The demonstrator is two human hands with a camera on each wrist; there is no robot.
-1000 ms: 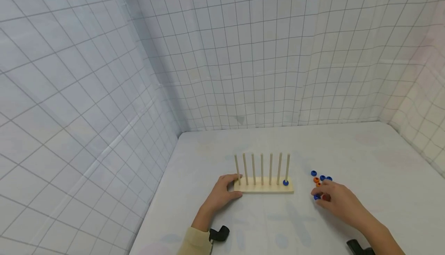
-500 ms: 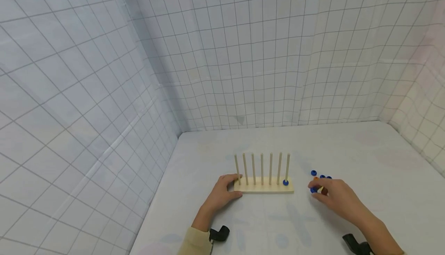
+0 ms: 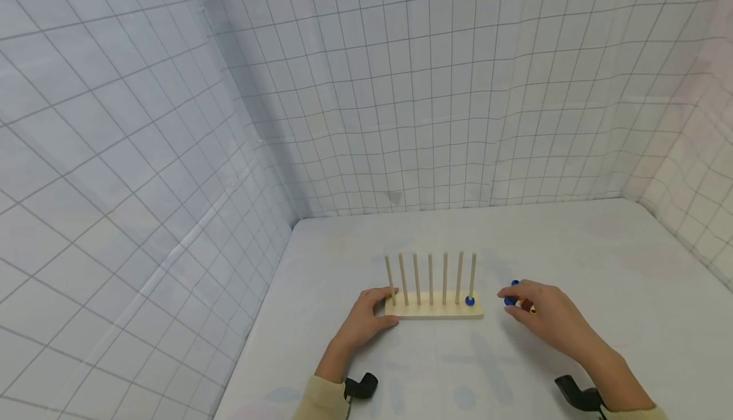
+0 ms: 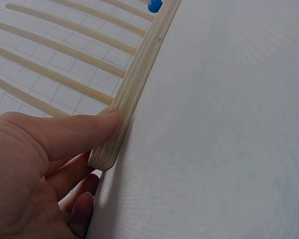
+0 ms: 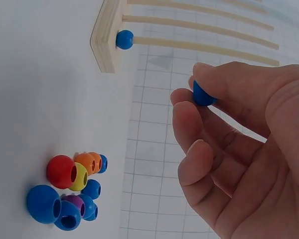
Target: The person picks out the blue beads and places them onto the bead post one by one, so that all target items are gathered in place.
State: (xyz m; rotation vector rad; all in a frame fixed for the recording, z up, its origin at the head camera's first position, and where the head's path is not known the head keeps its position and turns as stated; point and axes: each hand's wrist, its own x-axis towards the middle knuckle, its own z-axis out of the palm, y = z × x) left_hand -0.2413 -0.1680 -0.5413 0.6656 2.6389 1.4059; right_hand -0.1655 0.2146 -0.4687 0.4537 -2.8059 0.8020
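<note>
A pale wooden peg board point(image 3: 435, 311) stands on the table with several upright pegs. One blue bead point(image 3: 470, 301) sits at the foot of its rightmost peg. My left hand point(image 3: 364, 317) grips the left end of the base; the left wrist view shows the thumb point(image 4: 84, 130) along the base's edge and fingers underneath or behind. To the right of the board, my right hand point(image 3: 548, 314) pinches another blue bead point(image 5: 203, 94) between thumb and fingertips, raised off the table. Part of that bead is covered by the thumb.
Loose beads lie to the right of the board, partly hidden by my right hand in the head view: a red one point(image 5: 61, 172), a yellow one point(image 5: 79, 177), orange, purple and several blue ones point(image 5: 43, 203). Grid-patterned curtains point(image 3: 401, 89) enclose the table.
My right hand has moved up and left with the blue bead pinched in it, away from the pile's near side. My left hand has stayed on the board.
</note>
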